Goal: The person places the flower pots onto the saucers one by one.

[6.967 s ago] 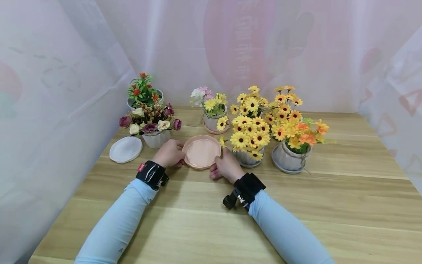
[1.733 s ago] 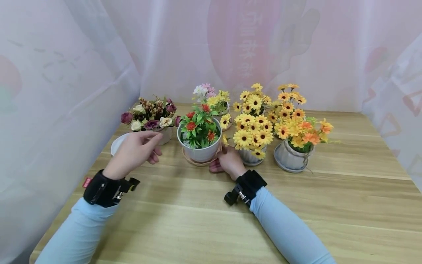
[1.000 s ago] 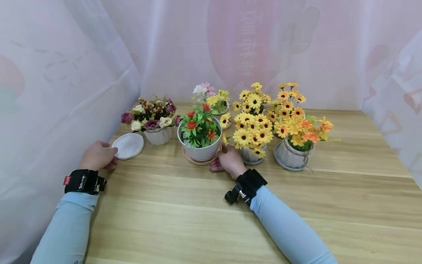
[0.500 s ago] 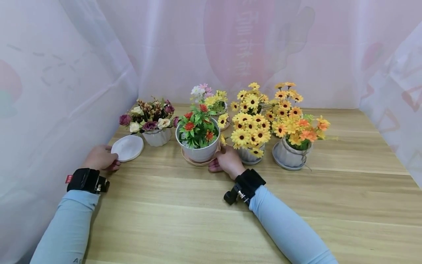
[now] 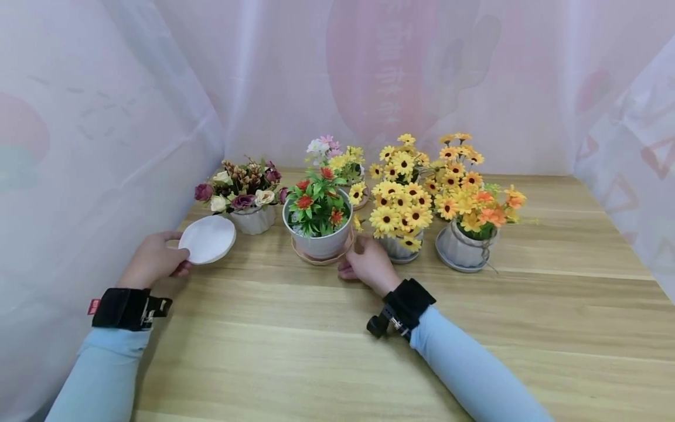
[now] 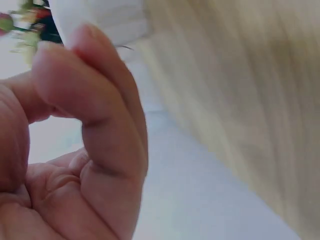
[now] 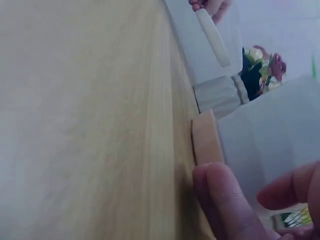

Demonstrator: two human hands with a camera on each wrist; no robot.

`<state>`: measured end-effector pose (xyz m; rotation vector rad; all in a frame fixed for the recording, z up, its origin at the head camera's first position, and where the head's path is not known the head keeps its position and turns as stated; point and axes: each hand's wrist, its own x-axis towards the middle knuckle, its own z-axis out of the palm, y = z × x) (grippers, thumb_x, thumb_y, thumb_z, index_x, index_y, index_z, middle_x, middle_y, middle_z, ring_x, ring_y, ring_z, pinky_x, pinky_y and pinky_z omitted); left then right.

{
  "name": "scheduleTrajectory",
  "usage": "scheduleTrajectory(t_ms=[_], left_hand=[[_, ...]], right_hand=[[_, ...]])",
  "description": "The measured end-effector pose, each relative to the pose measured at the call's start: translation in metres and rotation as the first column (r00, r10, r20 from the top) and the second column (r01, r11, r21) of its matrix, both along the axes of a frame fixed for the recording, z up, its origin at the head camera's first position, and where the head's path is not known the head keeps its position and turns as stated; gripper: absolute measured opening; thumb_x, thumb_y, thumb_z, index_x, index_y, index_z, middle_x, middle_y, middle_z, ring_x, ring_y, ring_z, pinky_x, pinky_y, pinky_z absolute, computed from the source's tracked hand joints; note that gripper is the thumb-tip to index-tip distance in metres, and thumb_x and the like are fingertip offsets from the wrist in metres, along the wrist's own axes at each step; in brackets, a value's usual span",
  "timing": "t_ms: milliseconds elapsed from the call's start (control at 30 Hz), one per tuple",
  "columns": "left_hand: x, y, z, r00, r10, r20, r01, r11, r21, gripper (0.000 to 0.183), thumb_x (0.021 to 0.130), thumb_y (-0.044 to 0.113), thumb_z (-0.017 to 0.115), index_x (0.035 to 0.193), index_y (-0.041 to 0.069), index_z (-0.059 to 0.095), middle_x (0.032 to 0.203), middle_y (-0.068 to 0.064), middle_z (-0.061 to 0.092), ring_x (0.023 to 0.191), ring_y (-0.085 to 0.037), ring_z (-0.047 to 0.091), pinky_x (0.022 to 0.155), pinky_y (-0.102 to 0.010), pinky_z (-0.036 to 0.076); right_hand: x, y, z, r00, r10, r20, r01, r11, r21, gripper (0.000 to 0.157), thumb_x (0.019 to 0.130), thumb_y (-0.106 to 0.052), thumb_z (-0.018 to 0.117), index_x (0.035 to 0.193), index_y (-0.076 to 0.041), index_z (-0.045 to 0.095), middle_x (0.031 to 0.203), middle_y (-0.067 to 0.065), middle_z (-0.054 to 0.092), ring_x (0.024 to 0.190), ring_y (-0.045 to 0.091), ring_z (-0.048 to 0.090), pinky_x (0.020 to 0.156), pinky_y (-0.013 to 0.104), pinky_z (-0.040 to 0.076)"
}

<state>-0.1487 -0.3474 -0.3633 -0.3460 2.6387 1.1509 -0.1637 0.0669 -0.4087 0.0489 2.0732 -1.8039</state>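
Note:
My left hand (image 5: 153,258) pinches the near-left edge of a white saucer (image 5: 208,239), which is lifted and tilted above the table. The right wrist view shows this saucer (image 7: 213,37) off the wood. My right hand (image 5: 371,264) is beside a scalloped peach saucer (image 5: 318,262), its thumb and fingers apart. A grey-white pot (image 5: 321,245) with red flowers and green leaves stands in the peach saucer. Behind the white saucer stands a white pot (image 5: 254,221) of purple and cream roses, with no saucer visible under it.
To the right are a pot of yellow daisies (image 5: 401,214) and a pot of orange flowers (image 5: 469,249), both on grey saucers. More potted flowers stand behind, including white and pink ones (image 5: 324,146). Curtains (image 5: 105,117) close in the wooden table's (image 5: 316,351) back and sides.
Earlier, the red-flowered pot came onto the peach saucer. The left hand then took the white saucer and has now raised it. The right hand has drawn slightly right, away from the peach saucer.

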Motion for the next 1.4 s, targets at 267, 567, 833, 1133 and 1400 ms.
scheduleTrajectory(t_ms=[267,567,833,1133,1400], left_hand=[[0.048,0.05,0.019,0.968,-0.197,-0.152,0.196,0.98,-0.019,0.062,0.087,-0.003,0.052,0.145,-0.016,0.032,0.073,-0.017,0.068,0.058,-0.022,0.064,0.05,-0.033,0.057],[0.064,0.145,0.01,0.918,-0.389,-0.08,0.397,0.907,0.144,0.062,0.086,-0.004,0.057,0.145,-0.008,0.04,0.067,-0.014,0.066,0.052,-0.021,0.06,0.043,-0.032,0.053],[0.046,0.237,-0.011,0.82,-0.569,-0.066,0.573,0.808,0.137,0.058,0.082,-0.005,0.059,0.14,-0.002,0.051,0.06,-0.005,0.064,0.045,-0.016,0.057,0.04,-0.029,0.049],[0.023,0.289,-0.029,0.782,-0.623,-0.016,0.62,0.776,0.118,0.049,0.087,-0.004,0.059,0.135,-0.004,0.051,0.061,-0.006,0.066,0.048,-0.018,0.062,0.043,-0.03,0.054],[0.028,0.311,-0.037,0.781,-0.624,0.019,0.617,0.776,0.131,0.051,0.089,-0.004,0.059,0.138,-0.002,0.048,0.063,-0.007,0.066,0.049,-0.017,0.062,0.045,-0.031,0.056]], right_hand=[[0.056,0.047,0.023,0.936,0.306,-0.171,-0.251,0.926,0.283,0.037,0.098,-0.005,0.054,0.132,0.007,0.057,0.082,0.007,0.072,0.067,0.019,0.068,0.059,0.03,0.058],[0.083,0.099,0.023,0.914,0.352,-0.204,-0.286,0.912,0.294,0.035,0.099,-0.004,0.05,0.129,0.013,0.057,0.079,0.008,0.069,0.065,0.019,0.067,0.057,0.031,0.058],[0.089,0.132,0.015,0.961,0.244,-0.134,-0.206,0.947,0.247,0.037,0.102,-0.01,0.049,0.132,0.012,0.055,0.076,0.01,0.066,0.061,0.022,0.065,0.054,0.036,0.059],[0.088,0.157,0.009,0.976,0.193,-0.1,-0.171,0.966,0.194,0.04,0.104,-0.014,0.05,0.134,0.013,0.051,0.077,0.013,0.066,0.064,0.023,0.066,0.057,0.039,0.06],[0.087,0.161,0.004,0.976,0.202,-0.081,-0.187,0.969,0.164,0.042,0.102,-0.011,0.052,0.136,0.013,0.049,0.077,0.015,0.067,0.064,0.023,0.066,0.057,0.038,0.06]])
